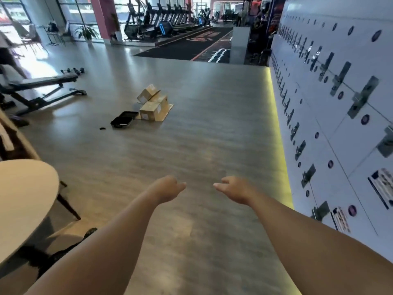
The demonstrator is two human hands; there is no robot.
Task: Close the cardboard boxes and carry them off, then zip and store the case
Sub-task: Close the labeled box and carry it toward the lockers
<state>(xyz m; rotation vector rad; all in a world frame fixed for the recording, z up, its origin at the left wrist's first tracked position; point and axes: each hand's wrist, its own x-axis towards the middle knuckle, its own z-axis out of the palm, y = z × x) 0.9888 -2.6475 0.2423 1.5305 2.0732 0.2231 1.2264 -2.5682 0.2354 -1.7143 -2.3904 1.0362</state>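
A: Where do the task's things lie?

B: The cardboard boxes (151, 103) sit on the floor (191, 145) at mid-distance, left of centre: one at the near end, one or more behind it, and a smaller one tilted on top at the far end. Flat cardboard shows beneath and to their right; from here I cannot tell whether it is flaps or a loose sheet. The black case (124, 119) lies open just left of the near box, and a small dark item (102, 128) sits on the floor near its left side.

A: And the hands?

B: From my remote seat I see both arms stretched forward, well short of the boxes. The left hand (168, 188) and the right hand (232, 188) have loosely curled fingers with the thumbs pointing inward; neither holds anything.

A: How should the step in hand go?

B: I judge it to be the approach. I would walk straight up the open floor, stop on the near side, and check which flaps are up before folding them down.

A: What surrounds the route?

B: A round white table (25, 199) is near left, a weight bench (42, 84) far left with dumbbells (73, 70) beyond it, and a locker wall (329, 103) runs along the right. None blocks the direct line; the case and small item lie close to the boxes, so footing there needs care.
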